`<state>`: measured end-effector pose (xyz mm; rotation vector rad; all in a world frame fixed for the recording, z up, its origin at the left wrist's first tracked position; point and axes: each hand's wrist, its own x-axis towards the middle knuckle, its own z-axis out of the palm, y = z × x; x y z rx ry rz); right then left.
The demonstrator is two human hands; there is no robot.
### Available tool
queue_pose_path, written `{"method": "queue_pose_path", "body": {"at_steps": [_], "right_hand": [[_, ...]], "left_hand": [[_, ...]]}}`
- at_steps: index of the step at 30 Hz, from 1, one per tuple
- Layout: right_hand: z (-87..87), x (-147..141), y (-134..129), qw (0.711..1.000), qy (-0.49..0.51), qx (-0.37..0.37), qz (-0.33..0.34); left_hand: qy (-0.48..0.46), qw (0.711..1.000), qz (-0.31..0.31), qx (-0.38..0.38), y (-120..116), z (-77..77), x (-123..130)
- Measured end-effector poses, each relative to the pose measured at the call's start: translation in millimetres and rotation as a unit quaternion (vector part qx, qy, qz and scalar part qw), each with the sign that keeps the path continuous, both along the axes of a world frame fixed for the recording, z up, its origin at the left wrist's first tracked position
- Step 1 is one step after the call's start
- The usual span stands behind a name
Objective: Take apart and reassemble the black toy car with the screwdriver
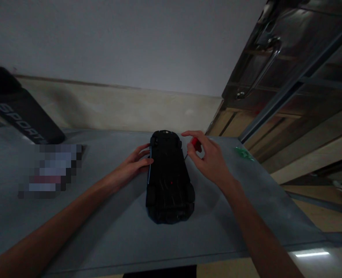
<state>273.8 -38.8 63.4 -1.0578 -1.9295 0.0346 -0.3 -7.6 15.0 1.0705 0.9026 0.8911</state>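
A black toy car (pixel 169 177) lies upside down on the grey table, its underside and wheels facing up. My left hand (pixel 136 162) rests against the car's left side, with the thumb on its edge and the other fingers beside it. To the right of the car, my right hand (pixel 207 156) holds a red-handled screwdriver (pixel 195 144) between thumb and fingers, the index finger stretched toward the car's far end. The thin shaft points down toward the car's right side; its tip is hard to make out.
A black bottle marked SPORT (pixel 23 112) stands at the far left, near a blurred-out flat object (pixel 53 166). Green scraps (pixel 244 153) lie on the table (pixel 124 239) at right. Beyond are a wall and a metal door (pixel 260 54).
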Motion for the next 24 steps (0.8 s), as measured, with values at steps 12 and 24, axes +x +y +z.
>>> {"method": "queue_pose_path", "body": {"at_steps": [12,24], "right_hand": [[-1.2,4.0,0.4,1.0,-0.016,-0.023,0.009],[4.5,8.8,-2.8,0.999,-0.016,-0.029,0.016]], "left_hand": [[0.016,1.0,-0.001,0.016,1.2,-2.4,-2.1],[0.0,1.0,-0.007,0.012,3.9,-4.2,-1.8]]}}
